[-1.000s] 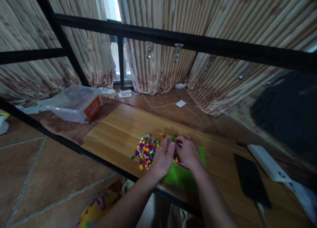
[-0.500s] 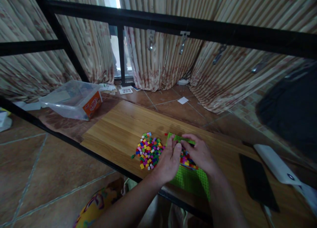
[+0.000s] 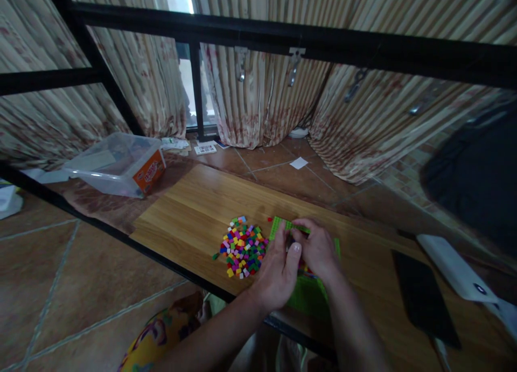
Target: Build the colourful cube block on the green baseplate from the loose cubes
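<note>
A green studded baseplate [image 3: 309, 299] lies on the wooden table beneath both hands. Colourful small bricks cover part of it, mostly hidden by my fingers. My left hand [image 3: 278, 275] rests over the plate's left side, fingers stretched out and thumb apart, with no held piece showing. Over the bricks on the plate, my right hand [image 3: 320, 249] has its fingers bent inward and drawn together close to the left fingertips. Whatever it pinches is hidden. Left of the plate spreads a loose pile of small coloured bricks [image 3: 243, 248]. One red brick [image 3: 270, 219] sits by the plate's far corner.
On the right of the wooden table [image 3: 194, 199] lie a dark phone-like slab [image 3: 422, 294] with a cable and a white device [image 3: 454, 267]. A clear plastic bin [image 3: 117, 162] with an orange label stands at the far left. A black metal bar [image 3: 258, 30] crosses above.
My right hand has moved left and inward, closer to my left hand, its fingers more bent. My left hand shifts slightly. The loose pile looks the same.
</note>
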`<state>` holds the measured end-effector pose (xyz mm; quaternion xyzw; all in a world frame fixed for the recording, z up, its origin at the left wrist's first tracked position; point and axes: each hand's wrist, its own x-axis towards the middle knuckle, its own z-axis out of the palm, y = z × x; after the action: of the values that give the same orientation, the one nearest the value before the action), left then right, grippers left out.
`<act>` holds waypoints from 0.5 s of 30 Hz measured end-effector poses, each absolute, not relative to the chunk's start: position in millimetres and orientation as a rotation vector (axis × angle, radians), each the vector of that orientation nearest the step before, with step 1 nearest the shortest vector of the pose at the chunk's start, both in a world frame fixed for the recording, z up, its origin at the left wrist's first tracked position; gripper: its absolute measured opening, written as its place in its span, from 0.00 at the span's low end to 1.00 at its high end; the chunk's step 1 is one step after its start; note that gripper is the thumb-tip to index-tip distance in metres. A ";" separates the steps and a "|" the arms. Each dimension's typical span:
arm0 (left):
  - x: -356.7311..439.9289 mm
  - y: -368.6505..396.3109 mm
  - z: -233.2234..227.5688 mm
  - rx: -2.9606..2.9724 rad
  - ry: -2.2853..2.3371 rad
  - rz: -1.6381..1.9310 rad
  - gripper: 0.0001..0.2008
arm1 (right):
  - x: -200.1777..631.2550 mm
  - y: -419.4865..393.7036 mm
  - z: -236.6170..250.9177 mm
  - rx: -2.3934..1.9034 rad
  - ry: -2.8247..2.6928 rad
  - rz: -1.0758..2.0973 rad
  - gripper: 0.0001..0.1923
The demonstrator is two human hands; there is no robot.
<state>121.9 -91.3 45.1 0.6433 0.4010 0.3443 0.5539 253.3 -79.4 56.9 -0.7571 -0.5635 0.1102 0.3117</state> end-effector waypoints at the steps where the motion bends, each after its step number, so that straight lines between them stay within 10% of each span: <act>1: 122.1 -92.0 45.0 1.542 0.950 0.809 0.34 | 251.6 -79.4 57.7 -2.004 -1.498 0.271 0.13; 15: 121.2 -90.2 49.7 1.569 0.947 0.767 0.36 | 239.9 -74.2 55.7 -2.032 -1.582 0.170 0.16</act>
<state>121.2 -90.2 49.7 0.6618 0.3993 0.3235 0.5458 239.9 -74.2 55.7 -0.7565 -0.5892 0.0633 0.2768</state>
